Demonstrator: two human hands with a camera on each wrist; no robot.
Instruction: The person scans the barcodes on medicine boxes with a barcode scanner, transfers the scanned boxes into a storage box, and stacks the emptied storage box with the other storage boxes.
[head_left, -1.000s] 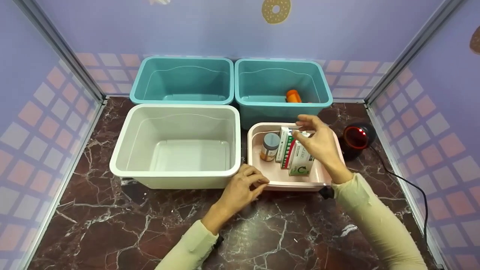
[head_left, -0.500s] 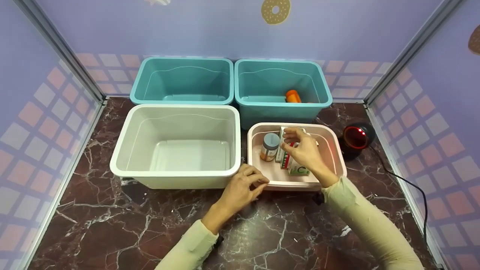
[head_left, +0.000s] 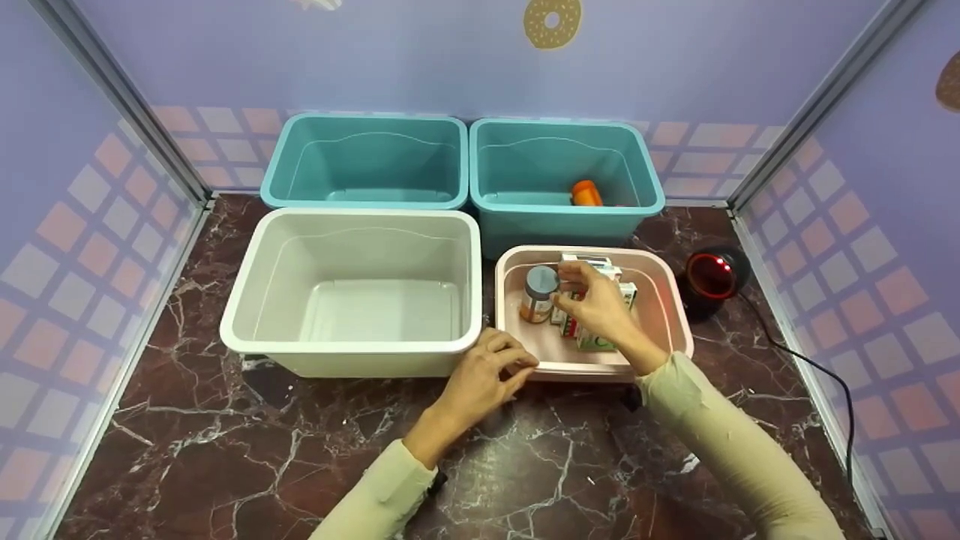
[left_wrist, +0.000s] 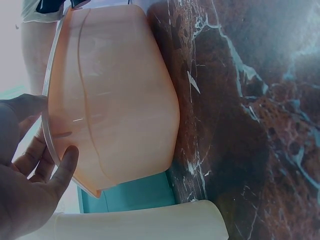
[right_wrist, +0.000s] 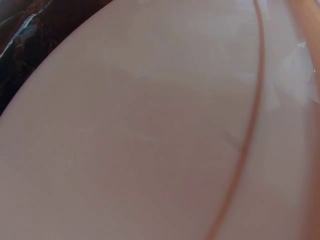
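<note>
My left hand (head_left: 480, 379) grips the near left corner of a pink bin (head_left: 577, 368), thumb and fingers on either side of its rim; the left wrist view shows the bin's outer wall (left_wrist: 115, 90). Inside stand a brown bottle (head_left: 535, 309) with a grey lid (head_left: 542, 280) and several medicine boxes (head_left: 598, 343). My right hand (head_left: 600, 304) hovers over the boxes and partly hides them. Its thumb and fingers are parted, their tips right at the lid's right edge. Only the pink bin's wall (right_wrist: 160, 130) fills the right wrist view.
A large white bin (head_left: 352, 348) stands left of the pink one. Behind are two teal bins, a left one (head_left: 375, 204) and a right one (head_left: 570, 210) holding an orange bottle (head_left: 586, 193). A black scanner-like device (head_left: 712, 274) glows red at right, its cable (head_left: 817, 364) trailing forward.
My right hand has moved left and down, from above the right-hand box to beside the bottle's lid. The left hand has stayed at the pink bin's corner.
</note>
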